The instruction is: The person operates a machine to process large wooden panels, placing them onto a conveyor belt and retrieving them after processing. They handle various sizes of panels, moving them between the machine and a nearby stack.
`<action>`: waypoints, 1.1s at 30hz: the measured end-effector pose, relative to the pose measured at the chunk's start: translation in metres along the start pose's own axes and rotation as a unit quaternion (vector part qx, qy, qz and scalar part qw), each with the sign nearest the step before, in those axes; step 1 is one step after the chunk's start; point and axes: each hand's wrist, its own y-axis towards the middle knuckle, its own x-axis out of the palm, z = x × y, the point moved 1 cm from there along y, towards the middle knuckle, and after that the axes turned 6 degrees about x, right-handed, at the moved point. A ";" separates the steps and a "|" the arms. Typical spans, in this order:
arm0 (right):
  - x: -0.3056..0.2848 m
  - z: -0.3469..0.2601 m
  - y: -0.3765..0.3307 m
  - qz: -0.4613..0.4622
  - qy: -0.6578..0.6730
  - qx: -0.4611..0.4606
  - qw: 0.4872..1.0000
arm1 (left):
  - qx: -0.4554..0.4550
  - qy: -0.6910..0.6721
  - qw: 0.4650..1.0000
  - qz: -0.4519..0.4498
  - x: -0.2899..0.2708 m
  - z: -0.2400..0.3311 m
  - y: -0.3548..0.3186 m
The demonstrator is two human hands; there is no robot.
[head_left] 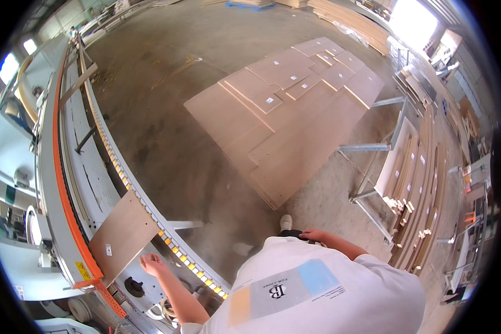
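A flat brown wood panel [122, 236] with a small white label lies across the edge of the long machine at the lower left. Beside the panel's near edge is my left hand [151, 264], its fingers loosely bent and apart, with nothing seen in them. A narrow gap appears to separate the hand from the panel. My right hand [314, 235] rests at my waist against dark clothing [293, 234]. Its fingers lie along the cloth, partly hidden by my white shirt, and no object shows in them.
The machine's orange strip [63, 189] and curved roller rail [129, 186] run along my left. Ahead, labelled brown panels [295, 119] lie in a low, wide layer. To the right stand a metal frame [367, 148] and long stacked strips [414, 183]. More boards [350, 25] are piled far off.
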 end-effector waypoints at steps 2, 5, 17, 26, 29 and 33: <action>-0.002 0.010 -0.004 0.001 0.046 0.028 0.999 | 0.006 -0.022 0.995 -0.097 0.008 -0.011 -0.036; -0.008 0.066 0.026 -0.025 0.075 0.072 0.994 | -0.042 0.049 0.977 -0.203 0.045 -0.026 -0.138; -0.115 0.194 0.050 -0.034 0.386 0.011 0.922 | -0.081 0.441 0.610 -0.654 0.088 -0.218 -0.449; -0.208 0.297 0.012 0.096 0.115 0.057 0.987 | 0.152 0.609 0.440 -0.642 0.076 -0.292 -0.484; -0.237 0.300 0.009 0.088 0.262 0.118 0.954 | 0.097 0.636 0.419 -0.641 0.104 -0.303 -0.500; -0.288 0.270 0.020 0.159 0.237 0.076 0.955 | 0.071 0.644 0.395 -0.651 0.147 -0.344 -0.508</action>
